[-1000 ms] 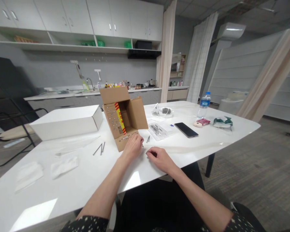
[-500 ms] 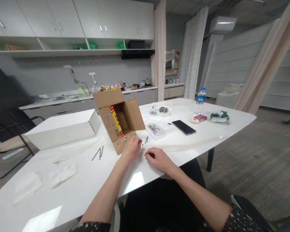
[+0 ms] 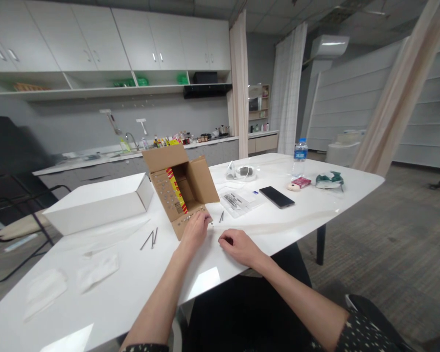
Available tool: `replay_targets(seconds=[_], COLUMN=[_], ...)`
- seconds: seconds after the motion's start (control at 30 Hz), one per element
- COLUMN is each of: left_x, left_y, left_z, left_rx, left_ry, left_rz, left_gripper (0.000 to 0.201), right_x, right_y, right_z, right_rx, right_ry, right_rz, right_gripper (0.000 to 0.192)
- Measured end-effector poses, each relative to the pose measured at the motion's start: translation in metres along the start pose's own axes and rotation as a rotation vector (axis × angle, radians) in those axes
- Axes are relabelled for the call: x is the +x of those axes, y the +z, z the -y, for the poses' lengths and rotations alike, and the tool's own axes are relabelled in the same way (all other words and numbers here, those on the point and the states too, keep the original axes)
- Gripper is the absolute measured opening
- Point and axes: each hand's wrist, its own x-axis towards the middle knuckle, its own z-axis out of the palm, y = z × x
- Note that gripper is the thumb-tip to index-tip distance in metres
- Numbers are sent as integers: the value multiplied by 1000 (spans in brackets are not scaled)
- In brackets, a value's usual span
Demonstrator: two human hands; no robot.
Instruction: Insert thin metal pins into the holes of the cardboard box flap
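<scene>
The cardboard box (image 3: pixel 179 188), its red-and-yellow label unreadable, is touched at its front flap by the left hand (image 3: pixel 195 230), fingers curled; the right hand (image 3: pixel 238 246) is rested loosely closed on the tabletop (image 3: pixel 131 278).

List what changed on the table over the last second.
Little changed. The left hand stays at the front flap of the cardboard box; the right hand stays curled on the table. Nothing was picked up or released. Only the camera view shifted; the nails and phone lie as before.
</scene>
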Motion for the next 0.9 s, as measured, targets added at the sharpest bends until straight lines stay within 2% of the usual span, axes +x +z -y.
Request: replay_targets(seconds=[0.2, 0.4, 0.63, 0.73, 0.9], left_x=[-1, -2, -2, -3, -6], left_y=[1, 4, 6, 4, 3], left_z=[1, -2, -2, -4, -4], left_rx=[-5, 31, -120, -150, -154], left_ry=[0, 52, -23, -23, -16], left_rz=[-17, 35, 64, 88, 124], left_gripper=[21, 22, 24, 17, 18], right_x=[0, 0, 0, 1, 3], right_y=[1, -1, -1, -1, -2], right_z=[-2, 2, 2, 3, 2], right_rx=[19, 18, 25, 37, 102], right_ry=[-2, 3, 6, 24, 72], right_rz=[-12, -9, -6, -7, 24], right_gripper=[17, 18, 19, 19, 17])
